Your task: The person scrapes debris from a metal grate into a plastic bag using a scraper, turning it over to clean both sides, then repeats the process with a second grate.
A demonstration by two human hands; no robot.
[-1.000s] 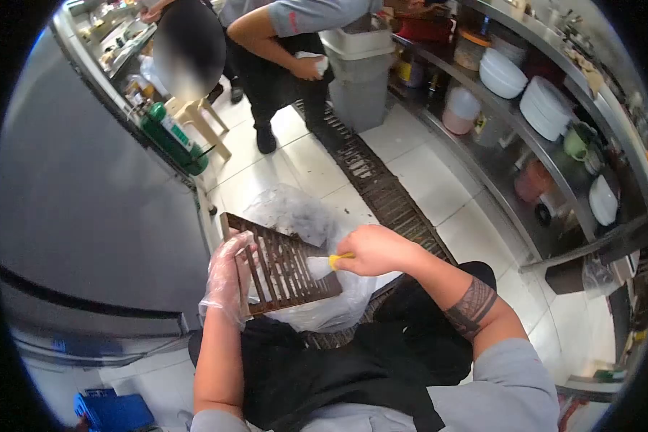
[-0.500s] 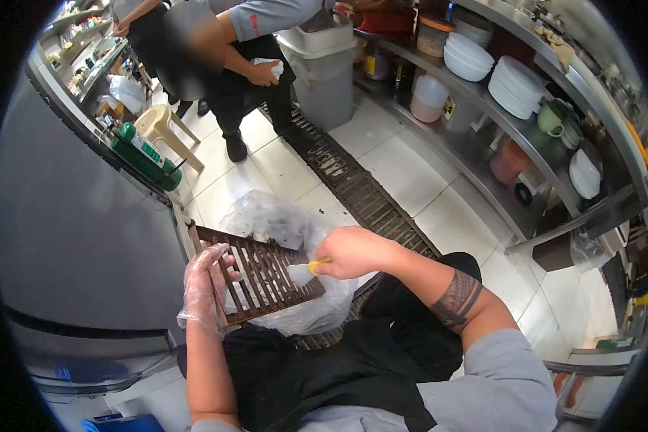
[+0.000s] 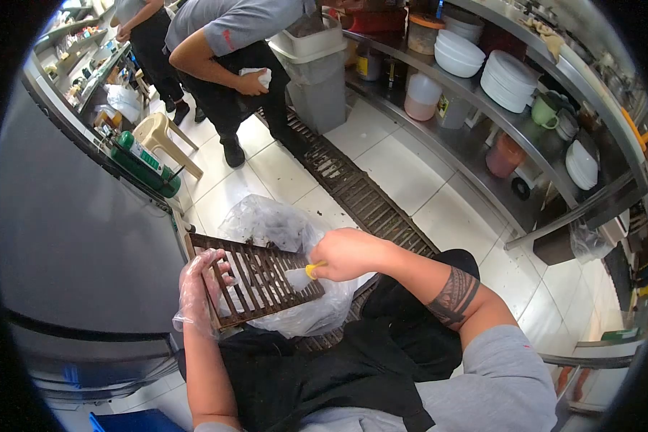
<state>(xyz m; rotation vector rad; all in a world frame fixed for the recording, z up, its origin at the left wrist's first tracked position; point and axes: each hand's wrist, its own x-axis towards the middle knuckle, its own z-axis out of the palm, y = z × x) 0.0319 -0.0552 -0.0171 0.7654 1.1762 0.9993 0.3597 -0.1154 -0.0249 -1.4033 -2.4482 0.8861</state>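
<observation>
My right hand point(image 3: 349, 253) pinches the yellow-handled scraper point(image 3: 297, 279), blade pointing left at the grate's point(image 3: 269, 271) right end; gloved left hand point(image 3: 196, 279) grips its left end, long axis left-right.

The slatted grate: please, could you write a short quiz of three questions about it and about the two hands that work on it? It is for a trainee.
1. Multiple choice: what covers the left hand at the edge of the slatted grate?
A) a wool mitten
B) a clear plastic glove
C) nothing

2. True or false: the right hand holds a flat tool with a yellow handle.

3. Fill in the missing word: the grate is held up over a clear plastic ____.

Key: 1. B; 2. True; 3. bag
</observation>
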